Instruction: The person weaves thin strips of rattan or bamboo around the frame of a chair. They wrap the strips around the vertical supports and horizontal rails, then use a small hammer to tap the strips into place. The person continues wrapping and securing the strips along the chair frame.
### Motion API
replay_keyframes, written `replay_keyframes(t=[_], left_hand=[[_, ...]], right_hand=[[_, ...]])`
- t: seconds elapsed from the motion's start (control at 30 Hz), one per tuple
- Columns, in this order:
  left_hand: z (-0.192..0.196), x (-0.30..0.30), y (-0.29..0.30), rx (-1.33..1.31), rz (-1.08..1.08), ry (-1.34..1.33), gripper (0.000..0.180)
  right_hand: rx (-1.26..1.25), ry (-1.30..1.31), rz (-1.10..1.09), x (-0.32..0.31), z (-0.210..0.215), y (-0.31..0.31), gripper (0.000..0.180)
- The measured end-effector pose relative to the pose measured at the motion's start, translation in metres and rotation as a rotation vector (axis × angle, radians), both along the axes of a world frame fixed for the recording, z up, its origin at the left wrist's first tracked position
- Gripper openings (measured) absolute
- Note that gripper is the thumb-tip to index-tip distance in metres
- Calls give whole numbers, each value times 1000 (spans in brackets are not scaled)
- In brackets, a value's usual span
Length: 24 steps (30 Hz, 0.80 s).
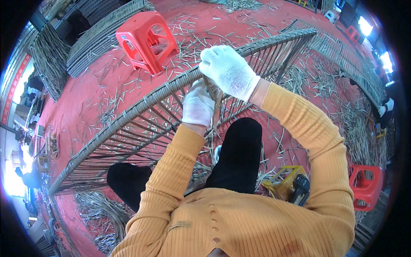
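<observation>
A long woven frame stands slanted across in front of me, its rim wrapped in grey-brown strips and thin rods running down from it. My right hand, in a white knitted glove, is closed over the top of the rim, fingers curled; what lies inside them is hidden. Just below the rim, my left hand, gloved the same way, reaches up among the rods with its fingers partly hidden. It is closed at a flat brown strip that hangs between the two hands.
A red plastic stool stands beyond the frame, another red stool at the right. Near my right elbow is a yellow crate with a black tool. Cut strips litter the red floor. Woven panels lean at back left; another frame lies far right.
</observation>
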State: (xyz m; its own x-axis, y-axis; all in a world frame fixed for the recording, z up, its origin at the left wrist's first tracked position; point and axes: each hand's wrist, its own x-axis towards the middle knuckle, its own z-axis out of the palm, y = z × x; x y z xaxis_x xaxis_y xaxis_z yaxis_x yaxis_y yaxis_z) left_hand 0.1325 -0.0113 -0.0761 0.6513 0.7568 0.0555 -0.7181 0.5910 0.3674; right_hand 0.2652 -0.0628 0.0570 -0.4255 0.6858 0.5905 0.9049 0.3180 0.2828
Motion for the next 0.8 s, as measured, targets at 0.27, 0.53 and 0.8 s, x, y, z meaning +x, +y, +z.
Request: replay_keyframes(t=[0.27, 0.53, 0.8], left_hand=[[145, -81, -18, 1065, 505, 1214, 20], [118, -291, -3, 636, 351, 1387, 51], [170, -444, -42, 885, 1539, 2487, 44]], right_hand=[[-514, 938, 115, 18, 7, 15, 29], [-752, 771, 240, -7, 17, 25, 30], [-462, 503, 229, -17, 7, 22, 29]])
